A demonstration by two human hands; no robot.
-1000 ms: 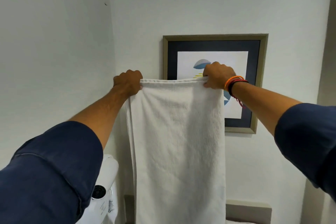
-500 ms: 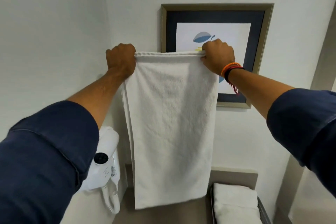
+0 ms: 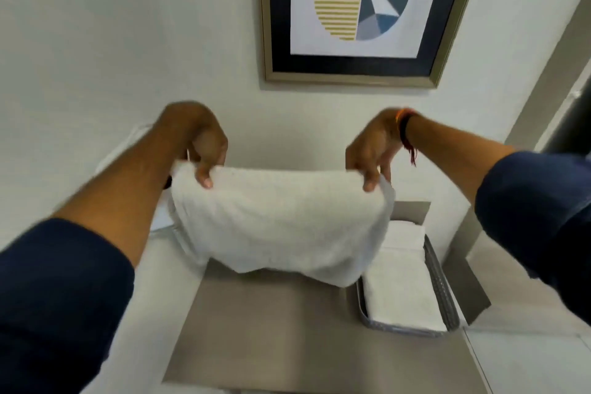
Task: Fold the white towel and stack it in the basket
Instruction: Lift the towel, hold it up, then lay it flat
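The white towel (image 3: pixel 278 221) hangs doubled over in mid-air above a beige counter (image 3: pixel 275 336). My left hand (image 3: pixel 200 144) pinches its upper left edge and my right hand (image 3: pixel 372 150) pinches its upper right edge, palms down. The towel's lower edge sags toward the counter and covers the left part of a grey woven basket (image 3: pixel 443 285) at the right. A folded white towel (image 3: pixel 403 294) lies inside the basket.
A framed abstract picture (image 3: pixel 361 13) hangs on the wall straight ahead. White walls close in on the left and behind the counter. A white hair dryer is mostly hidden behind my left forearm. A dark door frame (image 3: pixel 543 99) runs along the right.
Both hands have dropped from head height down to just above the counter. The towel, which hung at full length, is now doubled and bunched between them. The view has tilted downward.
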